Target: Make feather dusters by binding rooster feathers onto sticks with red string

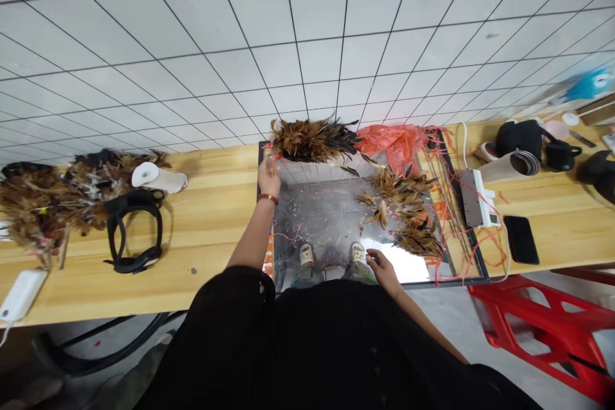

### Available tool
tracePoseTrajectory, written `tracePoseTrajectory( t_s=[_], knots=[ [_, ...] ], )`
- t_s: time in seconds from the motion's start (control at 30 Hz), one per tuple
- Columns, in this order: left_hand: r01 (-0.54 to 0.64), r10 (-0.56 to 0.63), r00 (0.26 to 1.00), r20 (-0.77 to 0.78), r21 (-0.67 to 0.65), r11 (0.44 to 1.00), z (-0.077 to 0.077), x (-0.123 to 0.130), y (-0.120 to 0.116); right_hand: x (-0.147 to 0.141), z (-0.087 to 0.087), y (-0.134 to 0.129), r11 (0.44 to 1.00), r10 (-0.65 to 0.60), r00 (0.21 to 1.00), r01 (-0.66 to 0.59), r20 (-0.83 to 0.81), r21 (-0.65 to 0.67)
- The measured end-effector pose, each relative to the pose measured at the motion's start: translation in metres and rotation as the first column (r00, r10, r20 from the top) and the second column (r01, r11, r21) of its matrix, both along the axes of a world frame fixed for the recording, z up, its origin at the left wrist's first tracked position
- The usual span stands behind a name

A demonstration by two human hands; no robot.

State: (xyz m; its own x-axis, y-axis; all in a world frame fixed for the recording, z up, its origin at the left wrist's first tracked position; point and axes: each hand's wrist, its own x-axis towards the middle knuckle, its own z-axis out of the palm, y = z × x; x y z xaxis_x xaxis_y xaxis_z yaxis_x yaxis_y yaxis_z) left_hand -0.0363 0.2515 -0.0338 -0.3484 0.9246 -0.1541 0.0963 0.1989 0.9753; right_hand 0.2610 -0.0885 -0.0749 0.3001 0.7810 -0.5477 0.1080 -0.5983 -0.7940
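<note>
My left hand (270, 180), a beaded bracelet at its wrist, is at the back left corner of a black-framed glass pane (321, 211). Its fingers close around the pink-tied end of a brown and black feather bundle (314, 139), though the grip is partly hidden. The feathers point right, along the wall. Over the pane's front edge hovers my right hand (382, 267), empty, with its fingers loosely bent and apart. Loose brown feather bunches (401, 189) lie on the pane's right side, a further bunch (419, 238) in front of them. White specks dot the glass.
A red plastic bag (396, 144) and tangled pink string (473, 250) lie at right, near a power strip (478, 198) and phone (521, 239). Leftward are a feather heap (57, 195), a white roll (161, 178) and a black strap (134, 234). A red stool (542, 327) stands below.
</note>
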Motion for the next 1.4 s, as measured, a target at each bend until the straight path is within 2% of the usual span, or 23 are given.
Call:
tracePoseTrajectory(
  t_s=[0.1,0.2,0.27,0.33,0.37,0.43,0.5,0.53,0.6,0.67,0.83,0.9,1.0,1.1,1.17,1.27,1.4],
  knots=[
    [-0.055,0.052,0.997,-0.054,-0.049,0.997,-0.032,-0.023,-0.094,0.000,-0.003,-0.002,1.000,0.030,0.999,-0.030,-0.039,-0.003],
    [-0.107,0.093,0.989,-0.117,-0.120,0.987,-0.052,-0.053,-0.172,0.000,-0.006,-0.005,0.999,0.049,0.996,-0.050,-0.079,-0.010],
    [-0.131,0.091,0.971,-0.219,-0.177,0.975,-0.058,-0.070,-0.205,0.000,-0.007,-0.008,0.998,0.067,0.994,-0.067,-0.090,-0.006],
    [-0.077,-0.016,0.921,-0.388,-0.225,0.971,-0.058,-0.082,-0.224,0.000,-0.008,-0.011,0.997,0.082,0.993,-0.083,-0.086,-0.004],
    [-0.018,-0.103,0.868,-0.485,-0.238,0.971,-0.057,-0.085,-0.228,0.000,-0.008,-0.013,0.996,0.088,0.993,-0.088,-0.079,-0.001],
    [0.142,-0.276,0.697,-0.662,-0.249,0.958,-0.052,-0.085,-0.227,0.001,-0.008,-0.017,0.996,0.094,0.993,-0.094,-0.068,0.007],
    [0.254,-0.366,0.516,-0.774,-0.269,0.929,-0.047,-0.081,-0.218,0.003,-0.006,-0.021,0.996,0.093,0.994,-0.092,-0.059,0.014],
    [0.258,-0.383,0.459,-0.802,-0.292,0.921,-0.046,-0.078,-0.212,0.004,-0.005,-0.023,0.996,0.091,0.995,-0.090,-0.052,0.016],
    [0.182,-0.402,0.416,-0.816,-0.358,0.916,-0.046,-0.071,-0.199,0.007,-0.003,-0.027,0.996,0.085,0.996,-0.085,-0.035,0.015],
    [0.091,-0.415,0.426,-0.804,-0.419,0.904,-0.048,-0.064,-0.187,0.008,0.000,-0.032,0.997,0.078,0.997,-0.078,-0.014,0.012],
    [0.120,-0.486,0.395,-0.780,-0.480,0.869,-0.053,-0.047,-0.171,0.011,0.002,-0.039,0.996,0.092,0.996,-0.093,0.021,0.013],
    [0.119,-0.493,0.422,-0.761,-0.493,0.862,-0.052,-0.043,-0.164,0.020,0.004,-0.036,0.989,0.144,0.985,-0.145,0.094,0.005],
    [0.091,-0.483,0.552,-0.680,-0.526,0.845,-0.050,-0.044,-0.154,0.050,0.007,-0.025,0.989,0.139,0.940,-0.148,0.312,0.004],
    [0.080,-0.459,0.640,-0.616,-0.541,0.837,-0.050,-0.050,-0.150,0.085,0.012,-0.013,1.000,-0.004,0.791,-0.002,0.612,0.009],
    [0.070,-0.426,0.685,-0.592,-0.528,0.846,-0.051,-0.053,-0.153,0.101,0.014,-0.003,0.995,-0.006,0.680,0.077,0.733,-0.063],
    [0.017,-0.315,0.777,-0.545,-0.483,0.876,-0.052,-0.054,-0.169,0.107,0.015,0.019,0.971,0.108,0.662,0.091,0.742,-0.223],
    [-0.081,-0.108,0.903,-0.417,-0.412,0.908,-0.051,-0.049,-0.202,0.104,0.015,0.066,0.962,0.240,0.614,-0.046,0.752,-0.269]
  ],
)
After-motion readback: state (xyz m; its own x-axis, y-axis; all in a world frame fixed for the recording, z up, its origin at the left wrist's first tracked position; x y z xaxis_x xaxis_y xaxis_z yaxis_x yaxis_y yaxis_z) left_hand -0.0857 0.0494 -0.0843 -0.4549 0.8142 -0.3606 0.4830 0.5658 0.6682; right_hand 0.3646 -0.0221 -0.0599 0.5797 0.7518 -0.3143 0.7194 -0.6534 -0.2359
